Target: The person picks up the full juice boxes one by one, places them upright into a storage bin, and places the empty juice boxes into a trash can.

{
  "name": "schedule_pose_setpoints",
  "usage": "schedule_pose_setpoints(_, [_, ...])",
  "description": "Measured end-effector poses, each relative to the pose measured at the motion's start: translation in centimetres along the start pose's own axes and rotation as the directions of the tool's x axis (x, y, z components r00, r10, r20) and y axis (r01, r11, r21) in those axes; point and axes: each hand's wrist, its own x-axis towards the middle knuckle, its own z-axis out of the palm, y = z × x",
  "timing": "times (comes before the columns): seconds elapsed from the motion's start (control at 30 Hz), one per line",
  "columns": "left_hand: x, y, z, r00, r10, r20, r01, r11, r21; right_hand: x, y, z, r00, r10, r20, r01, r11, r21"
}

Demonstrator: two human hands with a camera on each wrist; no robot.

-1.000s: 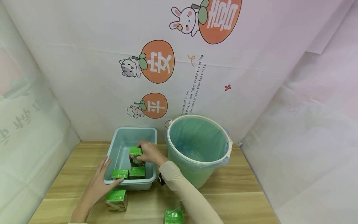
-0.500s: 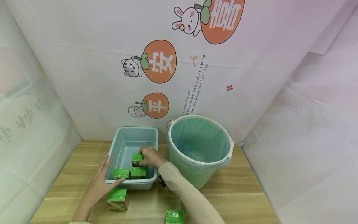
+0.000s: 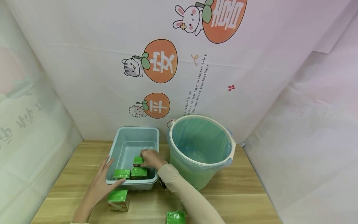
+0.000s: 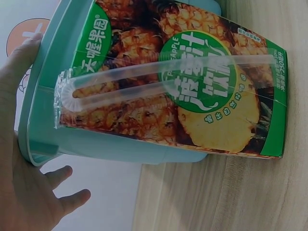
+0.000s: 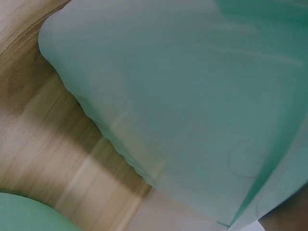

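Note:
In the head view, a light-blue plastic tub (image 3: 137, 128) stands at the middle left. Inside it, my right hand (image 3: 152, 159) pinches a green-topped juice carton (image 3: 137, 161). That carton sits right behind another juice carton (image 3: 139, 173), which has a third carton (image 3: 121, 175) to its left, along the front wall. My left hand (image 3: 98, 186) rests on the tub's front-left corner, thumb at the front rim and fingers spread along the left side. Just below that hand stands a pineapple juice carton (image 4: 183, 86) with a wrapped straw. The right wrist view does not show the grip.
Right of the tub stands a green bin (image 3: 187, 174) lined with a blue bag. Another juice carton (image 3: 176, 217) is at the table's front edge, beside my right sleeve (image 3: 193, 199). White printed sheets (image 3: 237, 109) enclose the wooden table (image 3: 237, 199) on the back and sides.
My right hand has lowered the juice carton into the tub, bringing it down behind the front cartons. My left hand has stayed on the rim. The head view has shifted slightly.

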Motion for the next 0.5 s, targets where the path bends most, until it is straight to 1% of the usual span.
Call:
schedule_pose_setpoints(0.3, [0.03, -0.03, 0.02, 1.0, -0.007, 0.005, 0.007, 1.0, -0.002, -0.05, -0.34, -0.12, 1.0, 0.022, -0.005, -0.022, 1.0, -0.012])
schedule_pose_setpoints(0.5, [0.02, 0.05, 0.0, 1.0, -0.004, 0.007, 0.004, 1.0, -0.001, -0.24, -0.19, -0.09, 1.0, 0.012, 0.011, -0.011, 0.999, -0.034])
